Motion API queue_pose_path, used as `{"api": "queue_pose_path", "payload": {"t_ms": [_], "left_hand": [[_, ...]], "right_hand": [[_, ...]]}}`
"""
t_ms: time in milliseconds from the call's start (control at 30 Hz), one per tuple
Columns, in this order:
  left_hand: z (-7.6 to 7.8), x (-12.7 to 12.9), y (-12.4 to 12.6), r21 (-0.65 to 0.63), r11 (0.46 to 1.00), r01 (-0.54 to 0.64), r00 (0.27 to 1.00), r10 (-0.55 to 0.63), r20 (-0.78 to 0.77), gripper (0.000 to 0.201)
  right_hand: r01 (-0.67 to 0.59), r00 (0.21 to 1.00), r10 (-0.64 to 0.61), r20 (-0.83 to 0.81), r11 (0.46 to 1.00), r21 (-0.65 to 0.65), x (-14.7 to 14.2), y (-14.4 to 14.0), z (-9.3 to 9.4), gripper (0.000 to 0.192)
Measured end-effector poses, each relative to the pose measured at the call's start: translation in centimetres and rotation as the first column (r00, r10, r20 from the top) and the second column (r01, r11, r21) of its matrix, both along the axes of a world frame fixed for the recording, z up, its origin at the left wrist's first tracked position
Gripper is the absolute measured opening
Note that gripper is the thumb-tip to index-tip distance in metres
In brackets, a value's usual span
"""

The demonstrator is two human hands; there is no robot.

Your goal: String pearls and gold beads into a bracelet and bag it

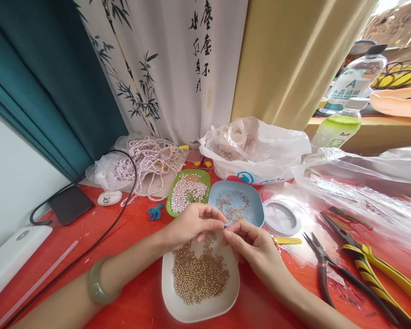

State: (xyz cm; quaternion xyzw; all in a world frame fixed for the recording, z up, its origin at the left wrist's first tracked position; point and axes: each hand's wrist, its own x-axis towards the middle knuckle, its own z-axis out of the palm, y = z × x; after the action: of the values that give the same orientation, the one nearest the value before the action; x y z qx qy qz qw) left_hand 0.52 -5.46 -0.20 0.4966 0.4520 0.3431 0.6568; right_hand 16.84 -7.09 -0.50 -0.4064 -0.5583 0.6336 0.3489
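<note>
My left hand (196, 222) and my right hand (249, 238) meet above the far end of a white tray (171, 306). Thumb and fingers are pinched together on each, their tips almost touching. Whatever sits between them is too small to make out. Many small gold beads (200, 278) lie in the white tray below. Just beyond my fingers is a blue tray (258, 201) with thin gold-coloured metal pieces (238, 212). To its left, a green tray (170, 208) holds pearly pink beads (187, 193) and some gold ones.
Pliers (324, 260) and larger yellow-black pliers (366, 269) lie at right, near a clear spool (282, 217). Plastic bags (256, 151) and bead strands (147, 160) line the back. A black cable (113, 228) crosses the left side, by a phone (71, 205).
</note>
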Motion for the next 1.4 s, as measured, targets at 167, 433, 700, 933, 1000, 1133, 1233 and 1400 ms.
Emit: {"api": "queue_pose_path", "payload": {"t_ms": [167, 433, 700, 933, 1000, 1133, 1233, 1400], "left_hand": [[1.1, -2.0, 1.4, 0.203, 0.974, -0.098, 0.962, 0.145, -0.231, 0.018], [1.3, -5.2, 3.2, 0.473, 0.876, 0.093, 0.733, 0.261, -0.628, 0.010], [-0.4, -4.2, 3.0, 0.523, 0.811, 0.262, 0.574, 0.305, -0.760, 0.010], [0.6, -3.6, 2.4, 0.499, 0.858, 0.123, 0.755, 0.245, -0.608, 0.012], [0.9, -3.0, 2.0, 0.378, 0.925, 0.031, 0.889, 0.147, -0.434, 0.014], [1.0, -1.6, 1.2, 0.167, 0.986, -0.029, 0.980, 0.062, -0.192, 0.015], [0.6, -1.1, 0.8, 0.159, 0.987, -0.018, 0.990, 0.040, -0.139, 0.012], [0.1, -1.0, 0.7, 0.136, 0.990, -0.030, 0.995, 0.043, -0.089, 0.012]], "right_hand": [[-0.015, 1.000, 0.015, 0.006, 1.000, 0.004, 0.0, 0.1, -0.2, 0.027], [-0.003, 0.999, 0.001, 0.046, 0.999, 0.049, -0.2, 0.1, -0.3, 0.024], [0.006, 1.000, -0.006, 0.023, 1.000, 0.016, -0.2, -0.1, -0.4, 0.025], [-0.028, 1.000, 0.028, -0.004, 0.999, -0.019, -0.2, -0.1, -0.2, 0.022], [-0.026, 1.000, 0.026, -0.012, 0.998, -0.049, -0.2, -0.1, 0.0, 0.021], [-0.018, 0.999, 0.015, -0.035, 0.996, -0.089, -0.1, 0.0, 0.1, 0.017], [-0.017, 0.999, 0.013, -0.039, 0.995, -0.097, -0.1, 0.0, 0.2, 0.014], [-0.016, 0.999, 0.012, -0.043, 0.996, -0.087, -0.2, 0.0, 0.2, 0.012]]}}
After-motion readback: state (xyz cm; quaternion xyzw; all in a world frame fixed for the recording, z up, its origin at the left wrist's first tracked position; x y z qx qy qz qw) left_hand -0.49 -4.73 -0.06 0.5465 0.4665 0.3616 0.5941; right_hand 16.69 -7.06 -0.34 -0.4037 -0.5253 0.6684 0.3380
